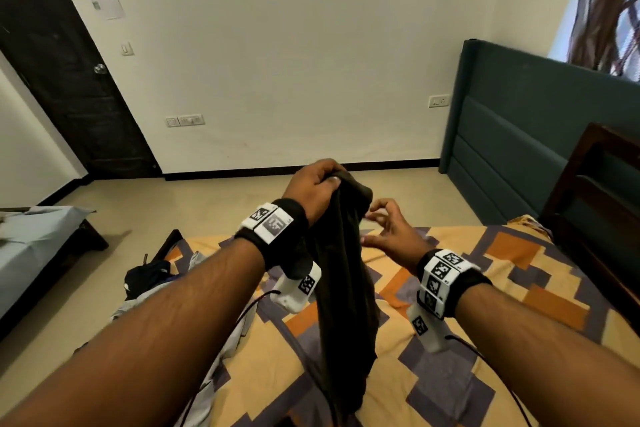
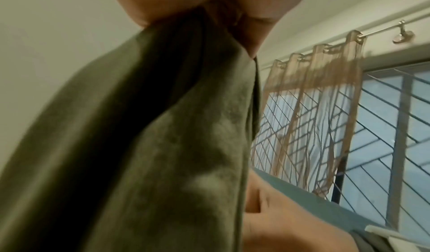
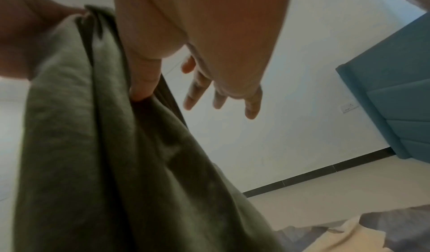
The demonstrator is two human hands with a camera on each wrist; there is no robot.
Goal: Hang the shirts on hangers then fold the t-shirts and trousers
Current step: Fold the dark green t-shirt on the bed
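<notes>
My left hand (image 1: 313, 185) clenches the top of a dark olive-green cloth garment (image 1: 341, 274) hanging over the orange-and-purple patchwork bedsheet (image 1: 485, 305); my right hand (image 1: 393, 230), fingers released, hovers beside it.

The garment (image 1: 343, 274) hung from the left hand (image 1: 313, 185) above the bed (image 1: 485, 340), the right hand (image 1: 391, 229) just to its right, a clothes heap (image 1: 152, 288) lay at the bed's left edge, and the headboard (image 1: 512, 135) stood far right.

The dark green garment (image 1: 343, 288) runs off the head view's bottom edge. Its folds hide what kind it is.
</notes>
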